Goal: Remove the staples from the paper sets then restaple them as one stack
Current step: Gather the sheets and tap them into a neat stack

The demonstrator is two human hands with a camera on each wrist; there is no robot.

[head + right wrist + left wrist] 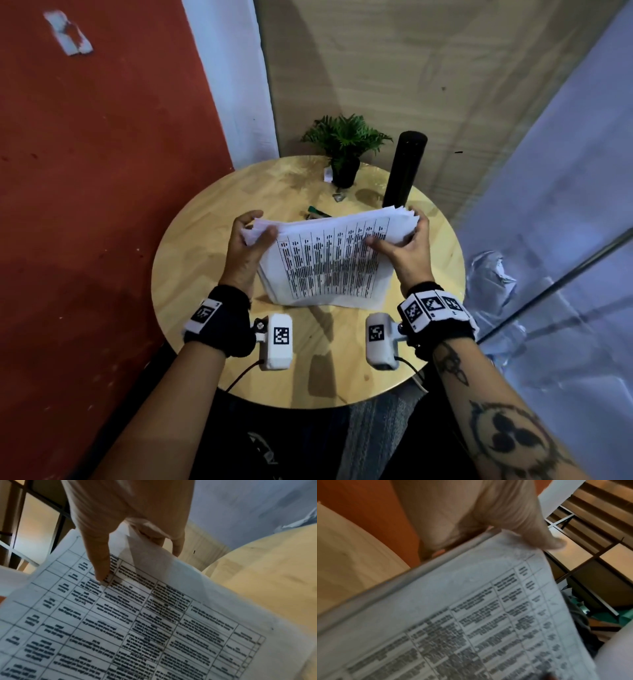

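Head view: a person stands over a round wooden table (pixel 212 342) and holds a stack of papers (pixel 325 263) between both hands, above the middle of the table. The top sheet carries a printed grid of dark text. The stack tilts, its near edge resting on or just above the tabletop and its far edge raised. The sheets are not squared; their edges fan out at both far corners.

The left hand (pixel 248 251) grips the stack's left far corner, thumb on top and fingers curled behind the sheets. The right hand (pixel 409 250) grips the right far corner, thumb lying on the printed face and fingers wrapped round the edge. Both wrists wear black bands with white marker blocks.

Left wrist view: the thumb (pixel 518 524) presses on the top margin of the stack (pixel 471 615), whose thick edge shows many sheets.

Right wrist view: the thumb (pixel 101 561) presses on the printed grid (pixel 137 622), and fingers curl behind a lifted corner.

Toward the table's far edge stand a small potted plant (pixel 346 150) and, to its right, a tall black cylinder (pixel 404 171). Between the plant and the stack lie a green-tipped tool (pixel 317 212) and a small metal object (pixel 339 196), both too small to identify.
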